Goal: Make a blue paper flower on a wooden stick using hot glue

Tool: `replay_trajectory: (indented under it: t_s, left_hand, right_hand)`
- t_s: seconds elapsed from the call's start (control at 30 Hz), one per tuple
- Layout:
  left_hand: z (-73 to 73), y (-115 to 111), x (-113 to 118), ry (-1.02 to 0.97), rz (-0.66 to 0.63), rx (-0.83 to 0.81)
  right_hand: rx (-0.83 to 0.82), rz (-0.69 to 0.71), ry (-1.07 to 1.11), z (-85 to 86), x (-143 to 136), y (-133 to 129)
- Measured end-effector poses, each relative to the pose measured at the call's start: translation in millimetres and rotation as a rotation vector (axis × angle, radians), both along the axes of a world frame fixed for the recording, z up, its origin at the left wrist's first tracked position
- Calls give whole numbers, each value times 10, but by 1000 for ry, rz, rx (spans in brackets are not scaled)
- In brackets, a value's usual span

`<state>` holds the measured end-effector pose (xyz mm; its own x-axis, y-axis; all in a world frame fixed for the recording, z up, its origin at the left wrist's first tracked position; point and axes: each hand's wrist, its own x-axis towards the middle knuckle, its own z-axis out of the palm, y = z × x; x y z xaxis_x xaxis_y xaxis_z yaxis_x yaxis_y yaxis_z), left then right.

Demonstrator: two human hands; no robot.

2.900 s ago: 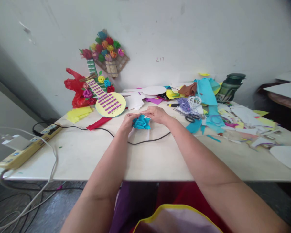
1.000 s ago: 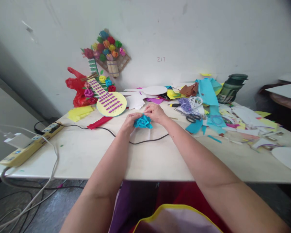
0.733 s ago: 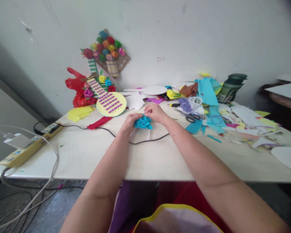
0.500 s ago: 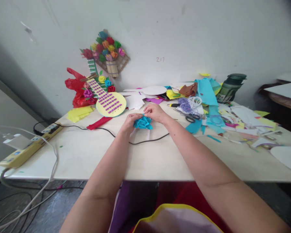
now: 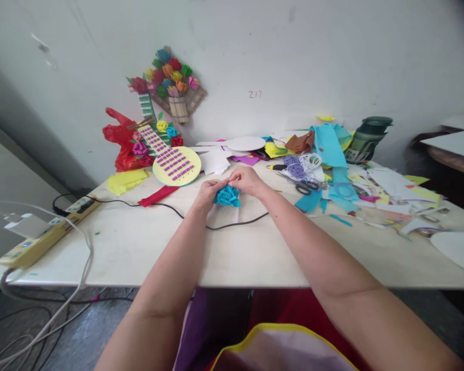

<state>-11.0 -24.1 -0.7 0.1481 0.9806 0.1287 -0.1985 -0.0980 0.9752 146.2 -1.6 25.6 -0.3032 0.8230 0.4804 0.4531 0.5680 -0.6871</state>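
Note:
A ruffled blue crepe paper flower (image 5: pixel 228 196) is held over the middle of the table between my two hands. My left hand (image 5: pixel 211 191) is closed around its left side and back. With thumb and forefinger together, my right hand (image 5: pixel 247 180) pinches at the flower's upper back edge, touching the left fingertips. The flower's base is hidden behind its petals and my fingers. A strip of red crepe paper (image 5: pixel 158 196) lies to the left, below a yellow round-bodied paper guitar (image 5: pixel 177 167) with purple stripes.
A black cable (image 5: pixel 235 225) crosses the table in front of the flower. To the right lie scissors (image 5: pixel 307 187), a yarn tangle (image 5: pixel 301 166), a cutter (image 5: pixel 277 167) and paper scraps (image 5: pixel 394 193). A dark green bottle (image 5: pixel 369 139) stands behind; a power strip (image 5: pixel 50 232) sits at the left edge.
My fingertips have drawn slightly closer together at the flower's top edge, and the flower has turned a little. Both hands keep their hold on it.

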Motion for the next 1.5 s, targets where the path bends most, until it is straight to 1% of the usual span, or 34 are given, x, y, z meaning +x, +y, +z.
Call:
replay_trajectory:
  t_s: [0.13, 0.2, 0.23, 0.3, 0.43, 0.53, 0.67, 0.8, 0.9, 1.0, 1.33, 1.4, 1.5]
  left_hand:
    - [-14, 13, 0, 0, -6, 1]
    - [-5, 7, -1, -5, -10, 3]
    - [2, 2, -2, -7, -11, 4]
    - [19, -8, -6, -10, -12, 6]
    - [39, -17, -13, -10, -10, 19]
    - [36, -13, -20, -5, -21, 26]
    - [23, -13, -32, 10, -49, 40]
    - [34, -30, -34, -1, -49, 44]
    - [47, -39, -32, -6, -41, 21]
    - [42, -31, -35, 0, -39, -7]
    - [28, -10, -28, -48, 8, -85]
    - [20, -5, -28, -57, 24, -91]
    - [7, 4, -36, -36, 8, -79]
  right_hand:
    - [-158, 24, 4, 62, 41, -57]
    - [-201, 30, -22, 90, 61, -75]
    - [-187, 28, -41, 98, 71, -78]
    - [-110, 19, -86, 103, 87, -70]
    - [11, 7, -224, 87, 108, -36]
    - [43, 6, -299, 70, 112, -10]
    - [58, 17, -336, 61, 115, 13]
    - [82, 7, -399, 103, 117, -32]
    - [108, -28, -443, 149, 112, -96]
    - [132, -46, -462, 162, 104, -129]
    - [165, -24, -430, 134, 94, -122]
    - [165, -26, -427, 134, 93, -122]
    - [167, -29, -426, 129, 95, -116]
